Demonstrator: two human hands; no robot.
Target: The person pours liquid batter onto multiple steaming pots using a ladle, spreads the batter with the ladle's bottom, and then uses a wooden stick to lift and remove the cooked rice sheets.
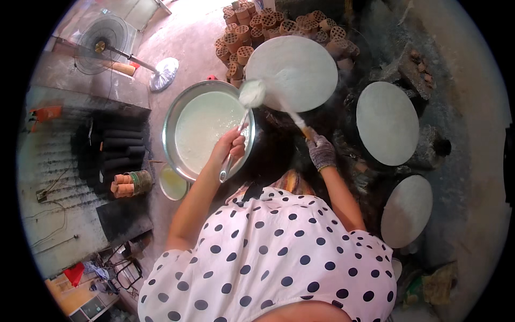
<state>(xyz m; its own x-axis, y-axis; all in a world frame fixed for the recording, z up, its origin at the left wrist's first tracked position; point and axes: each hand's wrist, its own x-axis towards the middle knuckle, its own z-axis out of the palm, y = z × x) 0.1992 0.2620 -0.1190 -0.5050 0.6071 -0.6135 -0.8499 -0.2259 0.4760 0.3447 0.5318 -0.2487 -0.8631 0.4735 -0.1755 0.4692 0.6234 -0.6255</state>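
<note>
My bare left hand (232, 147) grips the metal handle of a ladle (252, 94). Its bowl holds white batter and hangs over the far right rim of a wide metal basin (168, 155) of pale, milky batter (205, 129). My right hand (320, 151), in a grey knitted glove, closes around the wooden handle of a pale utensil (297, 119); its far end blurs in steam, so its shape is unclear. Just beyond lies a large round white steaming surface (295, 72). Two similar round white surfaces, one upper (387, 122) and one lower (407, 211), are at my right.
Perforated clay-coloured briquettes (243, 32) are piled behind the far round surface. A pedestal fan (102, 46) stands far left. Dark cylinders (122, 145) and a bucket of orange cylinders (141, 183) lie left. A small bowl of yellowish liquid (173, 183) sits beside the basin.
</note>
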